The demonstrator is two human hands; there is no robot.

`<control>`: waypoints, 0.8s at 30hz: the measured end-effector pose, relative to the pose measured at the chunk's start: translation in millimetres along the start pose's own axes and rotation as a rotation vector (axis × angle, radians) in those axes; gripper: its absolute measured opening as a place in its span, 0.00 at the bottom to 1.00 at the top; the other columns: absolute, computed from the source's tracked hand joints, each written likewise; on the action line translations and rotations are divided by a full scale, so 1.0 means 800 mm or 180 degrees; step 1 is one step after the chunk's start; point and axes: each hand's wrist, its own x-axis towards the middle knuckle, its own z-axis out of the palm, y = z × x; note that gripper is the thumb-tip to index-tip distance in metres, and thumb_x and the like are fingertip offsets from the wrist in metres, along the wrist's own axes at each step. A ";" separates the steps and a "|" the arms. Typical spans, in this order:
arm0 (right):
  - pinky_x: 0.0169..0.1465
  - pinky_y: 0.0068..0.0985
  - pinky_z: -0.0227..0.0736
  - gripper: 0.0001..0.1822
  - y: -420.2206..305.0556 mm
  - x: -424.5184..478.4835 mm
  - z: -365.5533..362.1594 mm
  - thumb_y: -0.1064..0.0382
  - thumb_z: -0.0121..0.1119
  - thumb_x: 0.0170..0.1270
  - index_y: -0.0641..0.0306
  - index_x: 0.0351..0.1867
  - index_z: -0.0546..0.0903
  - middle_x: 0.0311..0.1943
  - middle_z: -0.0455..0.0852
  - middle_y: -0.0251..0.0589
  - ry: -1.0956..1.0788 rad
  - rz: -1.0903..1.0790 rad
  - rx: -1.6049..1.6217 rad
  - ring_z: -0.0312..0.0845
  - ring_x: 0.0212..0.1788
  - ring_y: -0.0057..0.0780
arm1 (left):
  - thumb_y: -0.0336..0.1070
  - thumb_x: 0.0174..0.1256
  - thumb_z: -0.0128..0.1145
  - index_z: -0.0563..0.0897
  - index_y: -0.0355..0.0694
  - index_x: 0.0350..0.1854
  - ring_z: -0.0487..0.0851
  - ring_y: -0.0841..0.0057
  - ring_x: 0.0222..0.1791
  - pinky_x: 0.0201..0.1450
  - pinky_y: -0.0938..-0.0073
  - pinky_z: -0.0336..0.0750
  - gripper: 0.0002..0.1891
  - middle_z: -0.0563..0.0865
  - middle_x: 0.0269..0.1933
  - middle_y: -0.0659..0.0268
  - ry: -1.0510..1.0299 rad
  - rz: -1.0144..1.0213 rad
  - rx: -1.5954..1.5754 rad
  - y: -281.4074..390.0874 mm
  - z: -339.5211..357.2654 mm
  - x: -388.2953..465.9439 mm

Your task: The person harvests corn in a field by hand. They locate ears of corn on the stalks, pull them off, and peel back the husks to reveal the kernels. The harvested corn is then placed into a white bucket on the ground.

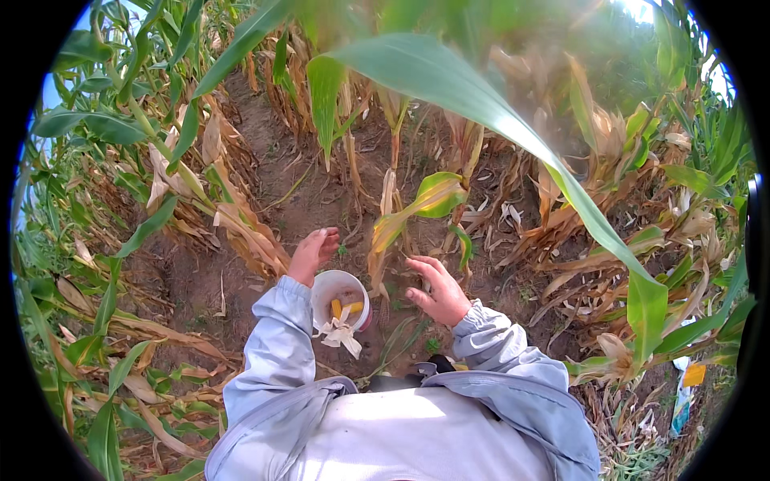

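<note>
My left hand [313,256] hangs just above the rim of a white plastic bucket [321,291], its fingers loosely curved and nothing visible in it. Inside the bucket lie yellow corn ears [355,307], and a pale dry husk [340,332] spills over the near rim. To the right, my right hand [442,293] is raised with thumb and fingers apart; a small pale patch shows at its palm, too unclear to name. Between and beyond both hands, a yellowing corn leaf [391,231] droops from a stalk. The bucket stands on bare soil in front of me.
A long green corn leaf [481,108] arches close across the view. Corn stalks with dry leaves [240,231] stand at left, and more dry leaves [559,240] at right. Brown soil [271,144] runs between rows. A colourful plastic wrapper [683,397] lies at far right.
</note>
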 end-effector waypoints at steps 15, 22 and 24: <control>0.54 0.27 0.69 0.17 -0.024 0.166 -0.316 0.65 0.53 0.64 0.65 0.54 0.73 0.53 0.73 0.44 0.1094 -0.1762 0.0237 0.72 0.52 0.30 | 0.35 0.63 0.52 0.75 0.38 0.49 0.80 0.80 0.42 0.44 0.76 0.76 0.13 0.81 0.43 0.65 -0.0814 0.1607 -0.1078 0.228 0.255 0.200; 0.53 0.22 0.68 0.17 0.065 0.273 -0.371 0.66 0.51 0.63 0.72 0.52 0.72 0.45 0.80 0.43 0.0865 -0.0636 0.1530 0.74 0.47 0.25 | 0.33 0.61 0.54 0.77 0.38 0.45 0.80 0.76 0.41 0.42 0.75 0.77 0.11 0.81 0.41 0.65 -0.0159 0.1589 -0.0873 0.293 0.307 0.234; 0.51 0.24 0.69 0.17 0.059 0.284 -0.381 0.64 0.52 0.63 0.69 0.52 0.73 0.46 0.79 0.45 0.0806 -0.0272 0.1316 0.75 0.46 0.27 | 0.33 0.61 0.54 0.78 0.37 0.44 0.79 0.76 0.41 0.44 0.76 0.74 0.10 0.81 0.41 0.65 -0.0229 0.1730 -0.0673 0.299 0.326 0.236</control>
